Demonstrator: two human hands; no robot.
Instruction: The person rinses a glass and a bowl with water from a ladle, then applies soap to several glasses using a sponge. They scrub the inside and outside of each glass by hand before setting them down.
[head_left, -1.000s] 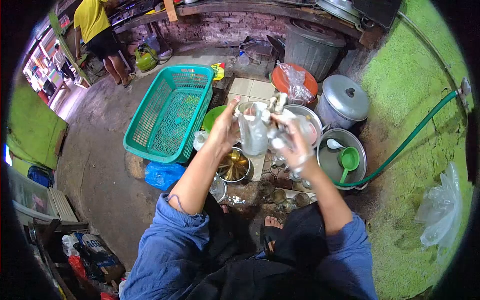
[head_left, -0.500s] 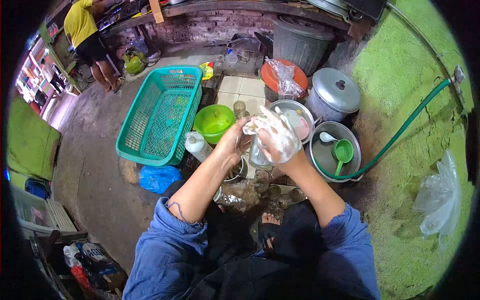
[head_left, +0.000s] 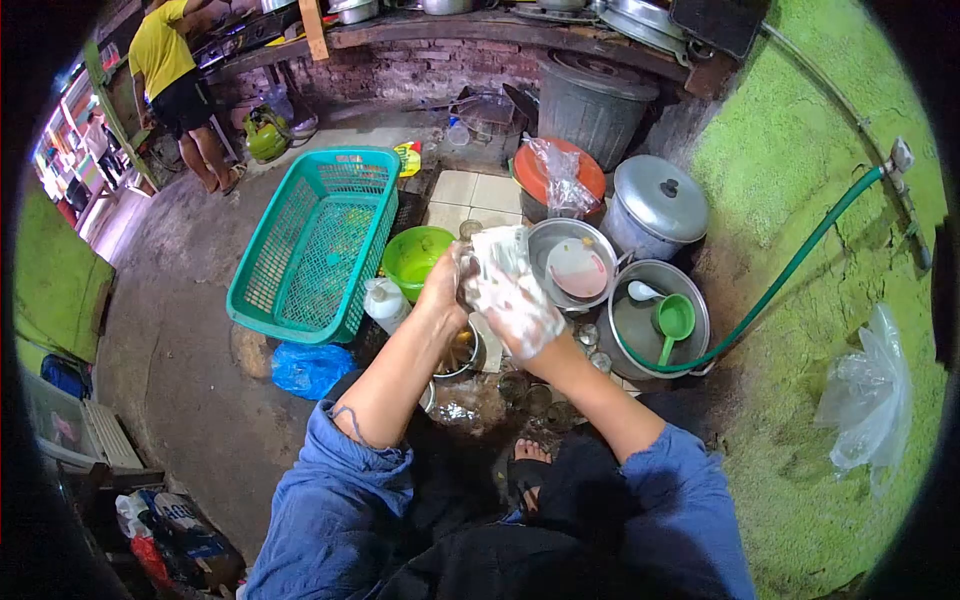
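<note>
Left hand (head_left: 440,290): fingers curled round the left side of a soapy glass (head_left: 500,243), partly hidden behind it. Right hand (head_left: 515,308): thick with suds, laid flat against the near side of the glass, fingers pointing up and left; cannot tell whether a sponge lies under the palm. Glass is raised between both hands, above the floor, tilted; suds mask most of its outline.

Surroundings, in falling size:
- Teal basket (head_left: 325,235): on the floor, left of the hands, mesh-sided.
- Grey bin (head_left: 592,115): against the back wall, covered.
- Lidded metal pot (head_left: 655,200): right of the hands, near the green wall.
- Open metal pot (head_left: 637,322): in front of the lidded pot.
- Metal pan (head_left: 548,243): just beyond the right hand, a pinkish item in it.
- Green bowl (head_left: 415,258): just beside the basket's right wall.
- White bottle (head_left: 387,305): between basket and left forearm.
- Green dipper (head_left: 676,318): inside the open pot.
- Drinking glasses (head_left: 537,402): grouped on the floor below the right forearm.
- White spoon (head_left: 642,291): inside the open pot, near the dipper.
</note>
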